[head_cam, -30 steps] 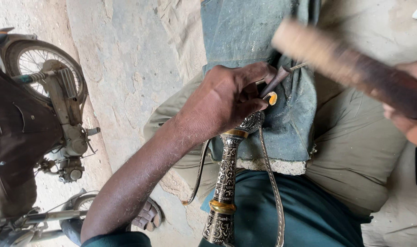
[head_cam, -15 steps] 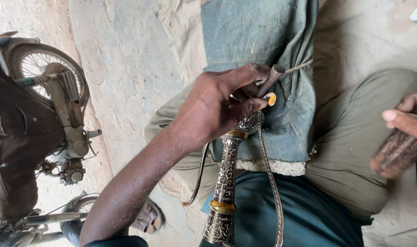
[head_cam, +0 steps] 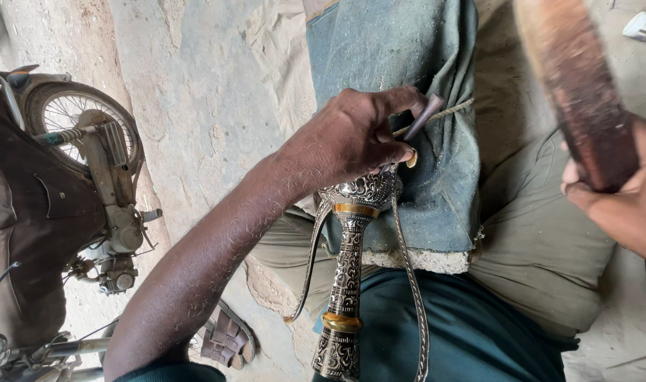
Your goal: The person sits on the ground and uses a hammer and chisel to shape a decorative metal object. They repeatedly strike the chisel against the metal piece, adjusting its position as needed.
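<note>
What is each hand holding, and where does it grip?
The left hand pinches a thin dark metal punch near its lower end. The right hand grips a blurred brown wooden mallet by its lower end.

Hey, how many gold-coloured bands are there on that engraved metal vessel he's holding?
2. One gold band sits just below the left hand, at the top of the neck of the engraved vessel; the other gold band rings it lower down. More may be hidden under the hand.
</note>
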